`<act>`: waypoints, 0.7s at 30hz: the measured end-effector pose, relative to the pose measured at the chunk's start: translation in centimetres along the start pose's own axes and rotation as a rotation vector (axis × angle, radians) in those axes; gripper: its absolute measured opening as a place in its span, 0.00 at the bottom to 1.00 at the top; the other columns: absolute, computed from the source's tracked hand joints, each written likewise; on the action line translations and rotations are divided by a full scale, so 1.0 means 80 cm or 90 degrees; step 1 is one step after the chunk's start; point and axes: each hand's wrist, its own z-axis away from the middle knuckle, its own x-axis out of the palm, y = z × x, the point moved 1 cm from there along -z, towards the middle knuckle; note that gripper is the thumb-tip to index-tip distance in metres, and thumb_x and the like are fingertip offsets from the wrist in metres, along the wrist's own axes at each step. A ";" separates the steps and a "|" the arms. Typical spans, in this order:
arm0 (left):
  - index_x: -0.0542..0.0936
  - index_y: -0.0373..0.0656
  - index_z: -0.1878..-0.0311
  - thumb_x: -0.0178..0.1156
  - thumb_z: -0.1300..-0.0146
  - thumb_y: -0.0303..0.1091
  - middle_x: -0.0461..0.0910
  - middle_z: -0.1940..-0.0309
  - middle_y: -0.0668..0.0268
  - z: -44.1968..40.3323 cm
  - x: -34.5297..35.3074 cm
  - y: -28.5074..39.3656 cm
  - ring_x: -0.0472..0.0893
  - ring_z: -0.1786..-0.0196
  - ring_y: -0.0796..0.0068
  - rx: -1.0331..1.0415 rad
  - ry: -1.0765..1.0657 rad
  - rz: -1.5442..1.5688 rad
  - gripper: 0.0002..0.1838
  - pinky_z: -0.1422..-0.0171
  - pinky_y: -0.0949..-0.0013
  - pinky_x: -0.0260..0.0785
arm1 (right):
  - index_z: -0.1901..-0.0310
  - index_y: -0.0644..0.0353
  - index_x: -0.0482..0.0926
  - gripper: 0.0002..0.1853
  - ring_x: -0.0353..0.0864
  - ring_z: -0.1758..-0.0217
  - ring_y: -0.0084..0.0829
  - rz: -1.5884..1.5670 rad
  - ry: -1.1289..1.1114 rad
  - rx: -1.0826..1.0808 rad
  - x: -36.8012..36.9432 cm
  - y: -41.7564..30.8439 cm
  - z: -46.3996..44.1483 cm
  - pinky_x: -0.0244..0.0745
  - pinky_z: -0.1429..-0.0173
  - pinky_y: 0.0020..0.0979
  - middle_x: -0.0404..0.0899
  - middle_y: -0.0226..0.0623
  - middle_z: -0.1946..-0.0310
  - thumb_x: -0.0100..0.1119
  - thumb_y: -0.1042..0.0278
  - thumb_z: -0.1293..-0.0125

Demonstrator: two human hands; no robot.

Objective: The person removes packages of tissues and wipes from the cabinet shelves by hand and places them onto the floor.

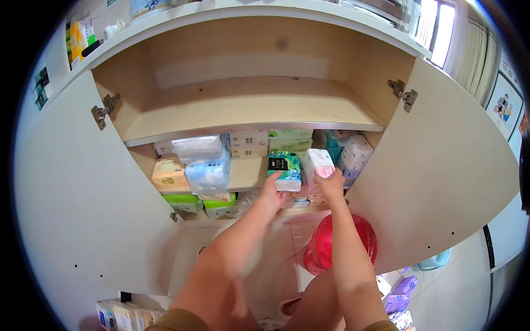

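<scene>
My left hand (273, 193) grips the lower end of a green and blue tissue pack (285, 170) with a black label. Just to the right, my right hand (331, 183) is closed on a white and pink tissue pack (319, 161). Both packs are at the front of the cabinet's middle shelf (247, 172). Behind them stand stacked green tissue packs (290, 140) and pale beige packs (248, 143). Clear-wrapped blue and white packs (208, 172) and an orange pack (169, 172) fill the shelf's left side. White packs (356, 153) sit at its right end.
Two white cabinet doors (83, 198) stand swung outward. An upper shelf (254, 105) spans above. Green packs (220, 206) lie on the bottom level. A red bucket (353, 237) stands on the floor by my right arm. Purple packs (397, 303) and white packs (124, 316) lie on the floor.
</scene>
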 end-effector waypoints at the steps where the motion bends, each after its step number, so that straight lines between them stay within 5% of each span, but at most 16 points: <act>1: 0.70 0.48 0.64 0.59 0.58 0.45 0.70 0.68 0.72 0.000 -0.003 0.004 0.67 0.66 0.79 -0.006 0.017 -0.012 0.19 0.60 0.75 0.59 | 0.51 0.70 0.60 0.37 0.64 0.51 0.41 -0.054 -0.014 0.022 -0.002 0.005 -0.004 0.60 0.49 0.34 0.63 0.52 0.56 0.59 0.62 0.67; 5: 0.69 0.47 0.65 0.59 0.58 0.45 0.69 0.67 0.72 0.011 -0.005 0.020 0.67 0.65 0.78 -0.031 0.018 0.017 0.19 0.58 0.74 0.59 | 0.53 0.67 0.64 0.31 0.65 0.53 0.36 -0.290 -0.168 0.101 -0.007 0.019 -0.010 0.61 0.52 0.34 0.65 0.46 0.58 0.58 0.64 0.64; 7: 0.69 0.46 0.64 0.59 0.58 0.45 0.69 0.66 0.71 0.025 0.001 0.025 0.67 0.61 0.77 -0.072 -0.067 0.017 0.19 0.56 0.74 0.59 | 0.57 0.66 0.66 0.26 0.71 0.64 0.35 -0.525 -0.234 0.272 -0.010 0.011 0.008 0.63 0.56 0.30 0.72 0.39 0.67 0.57 0.65 0.62; 13: 0.67 0.43 0.57 0.57 0.55 0.44 0.67 0.59 0.65 0.043 0.019 0.014 0.66 0.55 0.71 -0.037 -0.192 -0.080 0.24 0.46 0.67 0.55 | 0.54 0.58 0.65 0.24 0.64 0.55 0.35 -0.680 -0.308 0.332 0.000 0.004 0.028 0.56 0.49 0.35 0.66 0.38 0.57 0.53 0.58 0.55; 21: 0.63 0.41 0.51 0.53 0.52 0.40 0.65 0.53 0.60 0.071 0.039 0.000 0.64 0.48 0.66 -0.069 -0.311 -0.153 0.25 0.40 0.61 0.49 | 0.61 0.56 0.70 0.15 0.64 0.53 0.34 -0.652 -0.287 0.327 -0.029 0.034 0.041 0.59 0.50 0.36 0.70 0.39 0.61 0.46 0.59 0.49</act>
